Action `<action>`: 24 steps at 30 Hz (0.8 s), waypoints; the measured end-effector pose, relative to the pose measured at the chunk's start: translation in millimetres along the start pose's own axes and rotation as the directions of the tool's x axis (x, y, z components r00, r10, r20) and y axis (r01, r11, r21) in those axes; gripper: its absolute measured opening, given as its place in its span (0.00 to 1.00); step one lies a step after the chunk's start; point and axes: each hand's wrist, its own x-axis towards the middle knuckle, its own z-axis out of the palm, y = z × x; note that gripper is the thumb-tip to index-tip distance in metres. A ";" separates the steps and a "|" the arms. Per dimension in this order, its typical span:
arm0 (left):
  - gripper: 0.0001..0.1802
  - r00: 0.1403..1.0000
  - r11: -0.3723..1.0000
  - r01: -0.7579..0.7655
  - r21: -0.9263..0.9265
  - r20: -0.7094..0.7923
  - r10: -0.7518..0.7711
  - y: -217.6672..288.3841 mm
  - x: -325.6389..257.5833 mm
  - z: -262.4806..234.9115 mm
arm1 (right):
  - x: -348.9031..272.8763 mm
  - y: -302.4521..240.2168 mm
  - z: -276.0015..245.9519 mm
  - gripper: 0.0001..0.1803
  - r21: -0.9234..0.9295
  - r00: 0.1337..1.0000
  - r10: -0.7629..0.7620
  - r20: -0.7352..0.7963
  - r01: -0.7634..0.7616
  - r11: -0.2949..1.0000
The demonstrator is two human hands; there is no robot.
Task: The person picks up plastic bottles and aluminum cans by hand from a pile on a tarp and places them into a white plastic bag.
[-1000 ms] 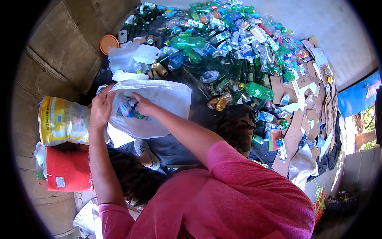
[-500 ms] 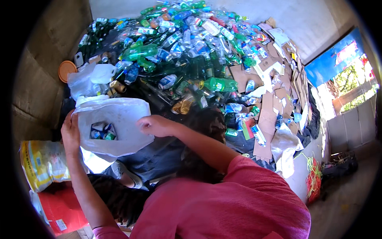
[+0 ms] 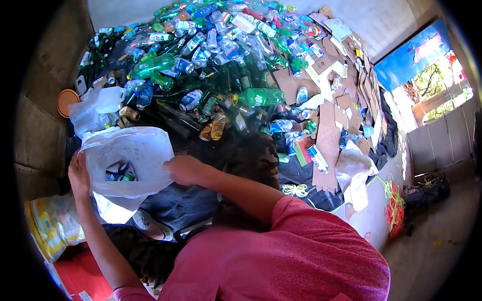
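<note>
A white woven sack (image 3: pixel 148 143) stands with its mouth wide in front of me, on the left. Crushed cans (image 3: pixel 120 172) lie at its bottom, partly hidden by its walls. My left hand (image 3: pixel 79 175) is closed on the sack's left rim, its fingertips partly out of sight. On the opposite side, my right hand (image 3: pixel 185 169) pinches the right rim. Just beyond the sack are a gold can (image 3: pixel 129 113) and a whitish plastic jug (image 3: pixel 110 99).
A big heap of plastic bottles (image 3: pixel 226 52) fills the far side. Flattened cardboard (image 3: pixel 327 145) lies to the right, near a crumpled white sack (image 3: pixel 351 168). A yellow-and-clear packet (image 3: pixel 52 220) rests on a red box (image 3: pixel 83 273) at my left. An orange lid (image 3: pixel 68 103) leans by the wall.
My right hand has come down onto the sack's right rim and closed on it. The sack's mouth has narrowed somewhat. The whole view has shifted slightly.
</note>
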 end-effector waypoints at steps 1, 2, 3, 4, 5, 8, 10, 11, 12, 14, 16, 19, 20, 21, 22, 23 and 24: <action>0.23 1.000 1.000 -0.011 0.010 0.004 0.011 -1.4 3.0 3.4 | 1.6 0.8 0.8 0.18 0.007 1.000 0.002 -0.006 -0.002 1.000; 0.23 1.000 1.000 -0.005 0.007 0.004 0.005 -7.3 7.0 7.0 | 2.8 2.0 1.4 0.18 0.005 1.000 -0.003 -0.010 0.003 1.000; 0.23 1.000 1.000 0.002 0.008 0.008 -0.002 -12.2 12.0 10.2 | 3.5 2.4 0.8 0.18 0.009 1.000 -0.006 -0.014 0.006 1.000; 0.23 1.000 1.000 0.009 0.009 0.012 -0.009 -16.4 15.9 12.9 | 3.8 2.7 0.2 0.18 0.012 1.000 -0.010 -0.018 0.010 1.000; 0.23 1.000 1.000 0.000 0.006 0.018 0.000 -20.5 18.5 14.8 | 3.5 2.9 -0.1 0.18 0.015 1.000 0.002 -0.012 -0.002 1.000; 0.23 0.999 1.000 -0.004 -0.016 0.032 0.004 -21.9 23.4 20.5 | 2.3 4.4 -3.3 0.18 0.014 1.000 0.025 0.002 -0.025 1.000; 0.23 0.999 0.999 0.024 -0.042 0.048 -0.022 -22.4 25.6 24.6 | -0.9 5.4 -5.3 0.18 0.008 1.000 0.027 0.002 -0.027 1.000; 0.23 0.998 0.999 0.024 -0.035 0.051 -0.022 -22.6 26.2 26.4 | -2.5 5.2 -6.2 0.18 0.010 0.999 0.040 0.007 -0.040 0.999; 0.23 0.998 0.999 0.026 -0.028 0.052 -0.024 -22.0 26.5 27.2 | -3.6 4.6 -7.8 0.18 0.010 0.999 0.050 0.011 -0.050 0.999; 0.23 0.998 1.000 0.022 -0.008 0.057 -0.022 -18.6 25.8 27.3 | -4.6 5.5 -8.6 0.18 0.010 0.998 0.056 0.015 -0.056 0.998; 0.23 0.998 1.000 0.010 0.015 0.067 -0.011 -8.7 23.2 27.4 | -4.6 8.3 -7.6 0.18 0.009 0.999 0.052 0.010 -0.052 0.999; 0.23 0.998 0.999 -0.009 0.047 0.057 0.006 -14.2 24.6 28.1 | -4.0 10.1 -5.4 0.18 0.003 1.000 0.025 -0.002 -0.025 1.000; 0.23 0.998 0.999 -0.005 0.053 0.063 0.002 -14.6 23.2 27.3 | -3.7 10.8 -2.2 0.16 0.008 0.999 0.009 -0.039 -0.009 1.000; 0.23 0.998 0.998 -0.004 0.057 0.070 0.000 -11.3 22.4 26.0 | -3.3 12.0 1.4 0.13 0.011 0.997 -0.004 -0.079 0.005 1.000; 0.23 0.997 0.998 -0.004 0.061 0.077 -0.001 -9.1 22.0 25.6 | -2.8 13.8 4.5 0.12 0.013 0.993 -0.018 -0.118 0.019 1.000; 0.22 0.998 0.997 -0.002 0.075 0.069 -0.003 -8.1 22.1 26.4 | -1.7 16.4 6.7 0.12 0.009 0.993 -0.014 -0.115 0.015 1.000; 0.22 0.998 0.996 0.002 0.092 0.060 -0.008 -8.0 21.5 25.0 | -0.2 16.1 7.0 0.12 0.008 0.994 -0.014 -0.111 0.015 1.000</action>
